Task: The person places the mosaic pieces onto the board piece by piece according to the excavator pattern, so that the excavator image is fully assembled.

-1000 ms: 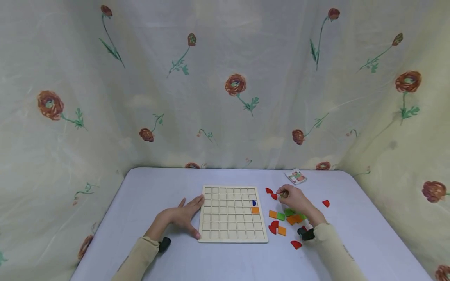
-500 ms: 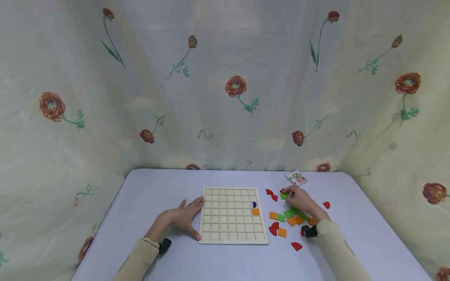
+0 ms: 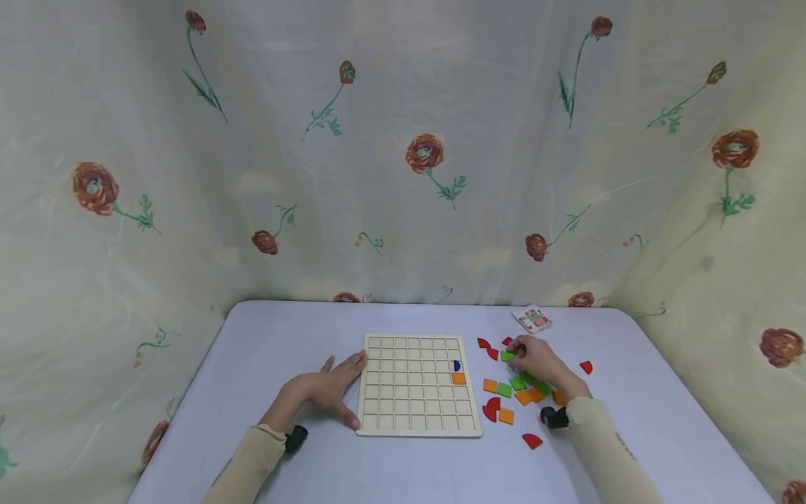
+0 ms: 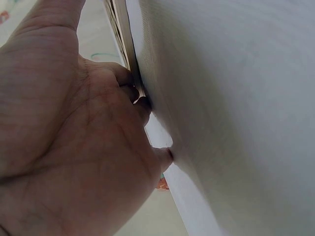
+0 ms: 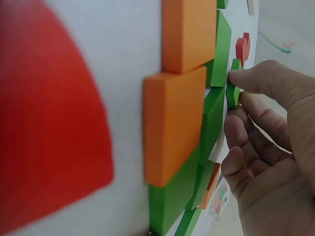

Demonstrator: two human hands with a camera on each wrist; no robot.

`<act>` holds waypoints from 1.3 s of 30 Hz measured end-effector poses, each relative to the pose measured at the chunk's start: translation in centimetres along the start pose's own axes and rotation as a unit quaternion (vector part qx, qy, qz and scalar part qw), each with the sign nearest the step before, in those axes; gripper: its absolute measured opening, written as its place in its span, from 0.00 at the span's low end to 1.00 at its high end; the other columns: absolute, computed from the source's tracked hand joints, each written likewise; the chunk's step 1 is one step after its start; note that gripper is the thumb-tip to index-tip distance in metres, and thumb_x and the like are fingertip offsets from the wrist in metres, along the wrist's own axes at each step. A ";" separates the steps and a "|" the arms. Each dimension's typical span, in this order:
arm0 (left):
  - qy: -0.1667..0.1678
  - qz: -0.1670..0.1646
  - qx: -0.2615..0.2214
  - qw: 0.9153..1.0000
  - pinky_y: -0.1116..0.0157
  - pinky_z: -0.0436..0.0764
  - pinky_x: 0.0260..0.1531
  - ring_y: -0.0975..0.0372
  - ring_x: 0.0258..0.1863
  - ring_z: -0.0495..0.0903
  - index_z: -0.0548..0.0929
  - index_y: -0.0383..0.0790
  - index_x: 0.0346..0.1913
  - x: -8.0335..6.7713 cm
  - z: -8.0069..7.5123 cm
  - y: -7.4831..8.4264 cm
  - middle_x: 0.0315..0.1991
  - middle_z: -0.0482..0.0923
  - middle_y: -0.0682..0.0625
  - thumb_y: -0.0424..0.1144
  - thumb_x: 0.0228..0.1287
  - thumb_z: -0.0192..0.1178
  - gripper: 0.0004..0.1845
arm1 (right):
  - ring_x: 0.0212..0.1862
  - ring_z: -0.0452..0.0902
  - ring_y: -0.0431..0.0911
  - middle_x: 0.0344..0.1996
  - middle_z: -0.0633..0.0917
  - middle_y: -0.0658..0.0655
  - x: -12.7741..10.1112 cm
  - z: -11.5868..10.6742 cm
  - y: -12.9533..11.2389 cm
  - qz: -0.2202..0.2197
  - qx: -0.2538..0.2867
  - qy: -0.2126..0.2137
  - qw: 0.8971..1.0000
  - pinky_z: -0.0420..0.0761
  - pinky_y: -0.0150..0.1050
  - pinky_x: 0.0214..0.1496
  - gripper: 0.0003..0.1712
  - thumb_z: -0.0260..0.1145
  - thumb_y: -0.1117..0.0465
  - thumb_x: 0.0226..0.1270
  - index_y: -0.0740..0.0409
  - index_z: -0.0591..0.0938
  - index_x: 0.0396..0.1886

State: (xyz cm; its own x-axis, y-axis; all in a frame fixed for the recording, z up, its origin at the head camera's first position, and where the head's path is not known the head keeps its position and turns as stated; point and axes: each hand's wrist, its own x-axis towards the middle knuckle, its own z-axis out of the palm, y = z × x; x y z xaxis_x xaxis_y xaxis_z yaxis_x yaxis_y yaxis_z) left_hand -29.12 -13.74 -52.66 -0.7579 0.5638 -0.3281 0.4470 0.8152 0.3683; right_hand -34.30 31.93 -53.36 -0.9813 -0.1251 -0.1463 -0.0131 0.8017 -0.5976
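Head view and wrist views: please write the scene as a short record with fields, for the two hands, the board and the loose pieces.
left hand: left hand lies flat on the table, fingers against the left edge of the wooden grid board
right hand: right hand pinches a green square piece at the fingertips
board contents: a blue piece and an orange square near its right edge
loose pieces: red, orange and green pieces lie right of the board
other: small card at the far table edge
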 end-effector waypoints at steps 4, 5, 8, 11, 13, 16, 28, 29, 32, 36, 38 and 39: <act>0.000 0.001 0.000 1.000 0.43 0.36 0.73 0.54 0.78 0.36 0.41 0.39 0.77 0.0 0.0 -0.1 0.79 0.35 0.46 0.68 0.40 0.71 0.70 | 0.37 0.73 0.47 0.38 0.82 0.56 -0.1 0.2 -0.2 0.001 -0.003 0.004 1.000 0.79 0.36 0.42 0.16 0.71 0.58 0.60 0.60 0.81 0.46; 0.000 0.001 0.001 1.000 0.43 0.36 0.73 0.54 0.78 0.36 0.41 0.39 0.77 0.0 0.0 -0.1 0.79 0.34 0.47 0.68 0.40 0.71 0.70 | 0.37 0.73 0.46 0.38 0.82 0.56 -0.1 0.3 -0.3 -0.001 -0.003 0.006 1.000 0.78 0.35 0.42 0.17 0.71 0.58 0.60 0.60 0.81 0.46; -0.002 0.000 -0.001 1.000 0.43 0.36 0.73 0.54 0.78 0.36 0.41 0.39 0.77 0.0 0.0 -0.1 0.79 0.34 0.47 0.68 0.40 0.71 0.70 | 0.37 0.73 0.47 0.37 0.82 0.55 -0.2 0.6 -0.8 -0.003 0.006 0.015 1.000 0.77 0.35 0.40 0.18 0.71 0.57 0.59 0.59 0.80 0.46; -0.003 -0.001 0.001 1.000 0.42 0.37 0.73 0.54 0.78 0.36 0.41 0.39 0.77 0.0 0.0 0.0 0.79 0.34 0.47 0.68 0.40 0.71 0.70 | 0.37 0.72 0.47 0.36 0.81 0.55 -0.2 1.0 -1.7 -0.016 0.013 0.020 1.000 0.76 0.35 0.38 0.18 0.71 0.56 0.59 0.59 0.80 0.46; -0.003 -0.002 0.000 1.000 0.42 0.37 0.73 0.54 0.78 0.36 0.41 0.39 0.77 -0.1 -0.1 0.0 0.79 0.34 0.46 0.68 0.40 0.71 0.70 | 0.37 0.71 0.46 0.34 0.80 0.54 -0.2 1.4 -2.4 -0.028 0.017 0.019 0.999 0.74 0.35 0.37 0.17 0.71 0.56 0.59 0.58 0.80 0.45; -0.003 -0.002 0.000 1.000 0.42 0.36 0.73 0.54 0.78 0.36 0.41 0.39 0.77 -0.2 -0.2 0.1 0.79 0.34 0.47 0.69 0.40 0.71 0.70 | 0.37 0.71 0.46 0.33 0.79 0.53 -0.4 2.0 -3.9 -0.057 0.008 0.019 0.998 0.73 0.35 0.37 0.16 0.72 0.57 0.58 0.57 0.81 0.43; -0.003 -0.002 0.004 1.000 0.43 0.37 0.73 0.56 0.78 0.36 0.41 0.40 0.77 0.0 -0.3 0.0 0.79 0.35 0.47 0.68 0.41 0.71 0.69 | 0.35 0.70 0.42 0.32 0.80 0.48 0.0 5.5 -8.4 -0.152 0.001 -0.022 0.988 0.72 0.32 0.34 0.10 0.74 0.58 0.55 0.52 0.84 0.37; -0.004 -0.001 0.004 1.000 0.42 0.37 0.73 0.56 0.78 0.36 0.41 0.40 0.77 -0.1 -0.3 0.0 0.79 0.35 0.47 0.68 0.41 0.71 0.69 | 0.34 0.70 0.42 0.32 0.80 0.48 0.0 5.7 -8.6 -0.154 0.001 -0.024 0.988 0.72 0.32 0.34 0.10 0.74 0.58 0.55 0.52 0.84 0.37; -0.004 0.002 0.001 1.000 0.42 0.38 0.73 0.55 0.78 0.36 0.41 0.39 0.77 -0.1 -0.3 0.0 0.79 0.35 0.47 0.68 0.41 0.71 0.69 | 0.35 0.70 0.43 0.33 0.79 0.48 0.2 6.2 -9.2 -0.150 0.002 -0.037 0.988 0.73 0.33 0.35 0.09 0.74 0.58 0.56 0.50 0.84 0.37; -0.004 0.004 0.000 1.000 0.42 0.38 0.73 0.55 0.78 0.36 0.41 0.39 0.77 -0.2 -0.3 0.0 0.79 0.35 0.47 0.67 0.41 0.71 0.69 | 0.36 0.70 0.44 0.33 0.79 0.48 0.3 6.5 -9.8 -0.130 0.005 -0.051 0.990 0.73 0.34 0.37 0.08 0.73 0.59 0.57 0.49 0.84 0.37; -0.003 0.005 0.002 1.000 0.42 0.38 0.73 0.55 0.78 0.37 0.41 0.39 0.77 -0.2 -0.3 0.0 0.79 0.35 0.47 0.68 0.42 0.71 0.69 | 0.36 0.70 0.44 0.33 0.78 0.48 0.3 6.6 -10.0 -0.123 0.005 -0.055 0.991 0.74 0.35 0.38 0.08 0.73 0.59 0.58 0.49 0.84 0.37; -0.003 0.005 0.003 1.000 0.42 0.38 0.73 0.55 0.78 0.37 0.41 0.39 0.77 -0.1 -0.3 -0.1 0.79 0.35 0.47 0.68 0.42 0.71 0.69 | 0.37 0.71 0.44 0.33 0.78 0.48 0.4 6.6 -10.0 -0.119 0.005 -0.057 0.991 0.74 0.35 0.38 0.08 0.72 0.60 0.58 0.48 0.83 0.37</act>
State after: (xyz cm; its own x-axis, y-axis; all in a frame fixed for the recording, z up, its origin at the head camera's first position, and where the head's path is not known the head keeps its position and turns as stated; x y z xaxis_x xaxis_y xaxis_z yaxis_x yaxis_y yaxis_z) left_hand -29.17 -13.91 -52.39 -0.7501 0.5733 -0.3296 0.4577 0.8098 0.3670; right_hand -33.29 19.97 -52.62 -0.9224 -0.3760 -0.0882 -0.2396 0.7362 -0.6329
